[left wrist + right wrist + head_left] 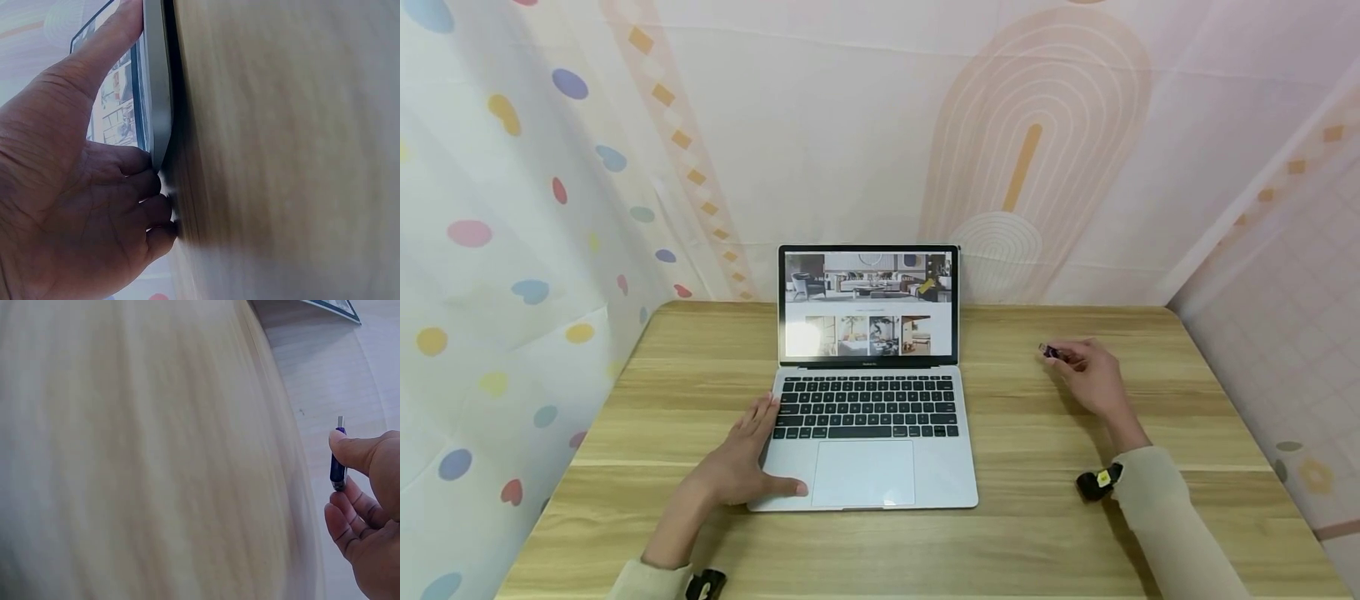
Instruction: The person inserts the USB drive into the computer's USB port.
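Note:
An open silver laptop (865, 473) stands on the table with its screen lit. At its left side is my left hand (733, 467), the thumb lying on the palm rest and the other fingers extended along the side edge. In the left wrist view, that hand (81, 181) touches the laptop's edge (161, 94). My right hand (1090, 379), well to the right of the laptop, pinches a small dark USB stick (1049, 352) above the table. The right wrist view shows the stick (338, 465) with its metal plug exposed, held by the right hand (381, 500).
The wooden table (1030, 533) reaches back to a patterned curtain (850, 125), with more patterned cloth on the left and right sides. Black devices are strapped at both wrists. A corner of the laptop screen (340, 306) shows in the right wrist view.

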The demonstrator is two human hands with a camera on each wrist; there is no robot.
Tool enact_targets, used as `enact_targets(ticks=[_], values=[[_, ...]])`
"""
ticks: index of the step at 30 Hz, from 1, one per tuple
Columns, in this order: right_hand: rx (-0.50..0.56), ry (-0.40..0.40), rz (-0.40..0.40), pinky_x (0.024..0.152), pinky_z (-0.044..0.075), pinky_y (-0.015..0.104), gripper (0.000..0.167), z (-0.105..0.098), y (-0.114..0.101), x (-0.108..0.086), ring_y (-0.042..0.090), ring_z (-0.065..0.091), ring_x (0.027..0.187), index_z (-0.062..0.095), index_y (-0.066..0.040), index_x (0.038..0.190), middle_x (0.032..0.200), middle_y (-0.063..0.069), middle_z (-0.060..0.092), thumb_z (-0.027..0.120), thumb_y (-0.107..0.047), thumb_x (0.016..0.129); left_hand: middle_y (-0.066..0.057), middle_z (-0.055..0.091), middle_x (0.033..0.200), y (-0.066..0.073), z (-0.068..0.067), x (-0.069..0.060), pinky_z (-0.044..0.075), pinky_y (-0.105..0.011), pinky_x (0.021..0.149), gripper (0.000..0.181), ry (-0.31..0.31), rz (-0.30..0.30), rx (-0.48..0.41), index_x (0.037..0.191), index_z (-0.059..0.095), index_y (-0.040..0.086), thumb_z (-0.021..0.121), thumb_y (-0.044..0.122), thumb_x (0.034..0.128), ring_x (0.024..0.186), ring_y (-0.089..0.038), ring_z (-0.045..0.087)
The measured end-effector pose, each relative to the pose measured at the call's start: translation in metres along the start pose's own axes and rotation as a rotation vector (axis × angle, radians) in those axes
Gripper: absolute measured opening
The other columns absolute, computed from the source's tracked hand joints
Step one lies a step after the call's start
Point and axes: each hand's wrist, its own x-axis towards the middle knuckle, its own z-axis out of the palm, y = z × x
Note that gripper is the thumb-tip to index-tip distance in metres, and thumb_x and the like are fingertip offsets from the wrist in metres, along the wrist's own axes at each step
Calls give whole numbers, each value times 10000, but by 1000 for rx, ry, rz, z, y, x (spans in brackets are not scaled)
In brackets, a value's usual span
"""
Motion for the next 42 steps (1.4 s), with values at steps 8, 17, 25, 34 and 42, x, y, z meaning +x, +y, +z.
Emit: enact_targets(ticks=[8,17,25,34,42], values=[[10,-21,-23,829,589,502,328,3,-2,-1,368,661,964,707,-53,1292,1122,232,639,664,-221,1013,-250,0,1714,0,0,0,119,-649,1270,1427,-3,-4,1,1633,67,-17,855,672,664,1580,-478,30],[14,-22,-33,795,573,427,318,6,-7,-3,337,658,929,719,-54,1271,1083,206,642,682,-219,1002,-258,-3,1711,1,-1,0,119,-657,1265,1423,-3,5,2,1630,63,-27,851,670,672,1578,-480,27],[23,-42,-30,803,566,422,335,8,-9,-6,337,657,936,710,-54,1288,1121,218,647,687,-222,999,-260,-2,1710,3,-2,-2,132,-666,1258,1420,-5,5,-4,1629,70,-30,853,667,671,1576,-485,30],[29,-54,-40,807,573,436,331,9,-14,-8,333,653,939,713,-39,1276,1130,213,649,695,-208,992,-255,4,1713,0,0,0,148,-675,1253,1423,-3,7,8,1632,65,-21,843,685,673,1576,-487,35],[35,-62,-38,783,562,393,313,9,-21,-9,326,654,928,728,-45,1253,1125,199,654,710,-203,983,-261,14,1711,-1,1,1,145,-668,1258,1422,0,18,13,1631,65,-26,840,689,676,1575,-488,41]])
